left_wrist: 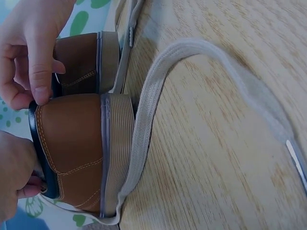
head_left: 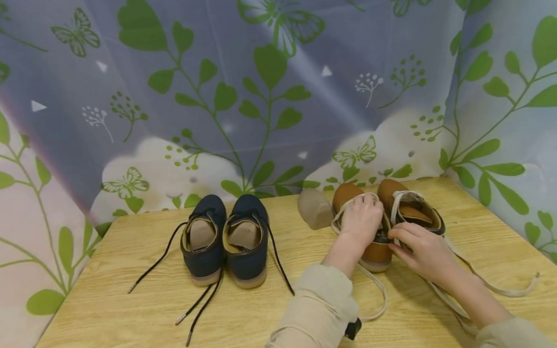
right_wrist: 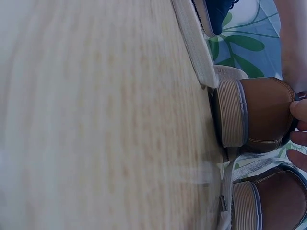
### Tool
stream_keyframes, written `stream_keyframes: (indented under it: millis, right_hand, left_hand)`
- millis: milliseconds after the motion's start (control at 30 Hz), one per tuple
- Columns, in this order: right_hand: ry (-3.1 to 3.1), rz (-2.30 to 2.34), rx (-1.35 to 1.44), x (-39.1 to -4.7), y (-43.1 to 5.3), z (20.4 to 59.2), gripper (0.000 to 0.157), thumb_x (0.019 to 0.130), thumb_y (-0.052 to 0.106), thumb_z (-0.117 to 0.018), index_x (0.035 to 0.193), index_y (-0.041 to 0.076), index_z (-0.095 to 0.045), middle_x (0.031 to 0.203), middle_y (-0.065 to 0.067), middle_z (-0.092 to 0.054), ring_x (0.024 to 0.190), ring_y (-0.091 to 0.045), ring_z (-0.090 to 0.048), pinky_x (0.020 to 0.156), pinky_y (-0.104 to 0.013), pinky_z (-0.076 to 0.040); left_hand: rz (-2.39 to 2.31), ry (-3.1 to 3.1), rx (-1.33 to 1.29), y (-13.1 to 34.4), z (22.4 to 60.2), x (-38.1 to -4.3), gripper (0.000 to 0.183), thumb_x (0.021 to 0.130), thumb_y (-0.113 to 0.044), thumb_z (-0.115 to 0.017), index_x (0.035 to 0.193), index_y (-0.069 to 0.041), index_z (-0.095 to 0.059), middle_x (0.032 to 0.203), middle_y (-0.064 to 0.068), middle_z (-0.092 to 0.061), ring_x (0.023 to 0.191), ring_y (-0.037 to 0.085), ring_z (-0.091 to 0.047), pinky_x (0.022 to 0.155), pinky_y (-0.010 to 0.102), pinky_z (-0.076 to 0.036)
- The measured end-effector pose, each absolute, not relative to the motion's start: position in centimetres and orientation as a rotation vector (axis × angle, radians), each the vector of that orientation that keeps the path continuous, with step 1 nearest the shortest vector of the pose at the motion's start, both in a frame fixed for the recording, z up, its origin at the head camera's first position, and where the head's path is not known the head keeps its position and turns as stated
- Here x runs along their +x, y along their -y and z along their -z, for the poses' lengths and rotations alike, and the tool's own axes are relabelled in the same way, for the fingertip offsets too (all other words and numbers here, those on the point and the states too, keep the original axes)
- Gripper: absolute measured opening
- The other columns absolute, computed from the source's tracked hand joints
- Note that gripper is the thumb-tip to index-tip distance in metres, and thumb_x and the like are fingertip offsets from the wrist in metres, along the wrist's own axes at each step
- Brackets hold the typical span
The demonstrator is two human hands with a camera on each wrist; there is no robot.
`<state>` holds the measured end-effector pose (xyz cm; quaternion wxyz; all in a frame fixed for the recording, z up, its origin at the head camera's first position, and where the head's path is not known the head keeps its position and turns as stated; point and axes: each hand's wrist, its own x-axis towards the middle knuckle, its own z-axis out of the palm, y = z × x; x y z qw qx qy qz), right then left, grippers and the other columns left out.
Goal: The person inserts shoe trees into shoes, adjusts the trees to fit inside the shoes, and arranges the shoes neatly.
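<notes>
The left brown shoe (head_left: 376, 254) stands on the table with its heel towards me and its wide beige lace trailing in front. My left hand (head_left: 361, 219) reaches into its opening, the fingertips hidden inside. At the heel collar my right hand (head_left: 424, 253) pinches the rim, its thumb (left_wrist: 42, 91) pressed on the outer edge. Close on the right is a second brown shoe (head_left: 434, 222), a brown insole (head_left: 412, 215) showing in it. A flat beige insert (head_left: 315, 209) lies left of the pair.
A pair of navy shoes, the left one (head_left: 202, 264) and the right one (head_left: 247, 263), stands left of the hands with beige inserts inside and black laces loose on the wooden table (head_left: 139, 321). Beige laces (head_left: 511, 292) spread at the right. A patterned cloth (head_left: 208, 120) hangs behind.
</notes>
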<state>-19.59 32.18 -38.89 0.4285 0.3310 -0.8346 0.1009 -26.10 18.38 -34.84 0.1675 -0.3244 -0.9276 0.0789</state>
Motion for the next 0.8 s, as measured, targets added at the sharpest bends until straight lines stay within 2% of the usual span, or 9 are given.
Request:
stream_keyframes:
  millis: [267,467,800]
  right_hand:
    - [2.082,-0.256,0.815,-19.43,-32.19,38.81,0.046,0.098,0.041,-0.039,0.083,0.007,-0.065,0.086,-0.004,-0.061,0.072,-0.02,-0.059,0.058,-0.033,-0.047]
    - [2.088,-0.249,0.821,-19.44,-32.1,38.86,0.046,0.098,0.041,-0.038,0.084,0.007,-0.065,0.086,-0.004,-0.061,0.072,-0.02,-0.059,0.058,-0.032,-0.047]
    - [2.096,-0.256,0.826,-19.48,-32.04,38.74,0.046,0.098,0.041,-0.038,0.085,0.007,-0.065,0.087,-0.003,-0.061,0.07,-0.017,-0.058,0.056,-0.03,-0.046]
  left_hand:
    - [-0.263,2.629,-0.948,-18.1,34.66,-26.07,0.024,0.098,-0.025,-0.048,0.099,-0.027,-0.071,0.109,-0.002,-0.052,0.1,0.013,-0.052,0.083,0.02,-0.044]
    - [-0.279,2.641,-0.946,-17.96,34.69,-25.98,0.024,0.098,-0.025,-0.047,0.1,-0.027,-0.071,0.11,-0.001,-0.051,0.102,0.013,-0.051,0.086,0.02,-0.043]
    - [-0.232,2.637,-0.914,-17.67,34.8,-25.75,0.025,0.099,-0.025,-0.045,0.103,-0.021,-0.069,0.108,-0.001,-0.052,0.096,0.012,-0.052,0.076,0.022,-0.046]
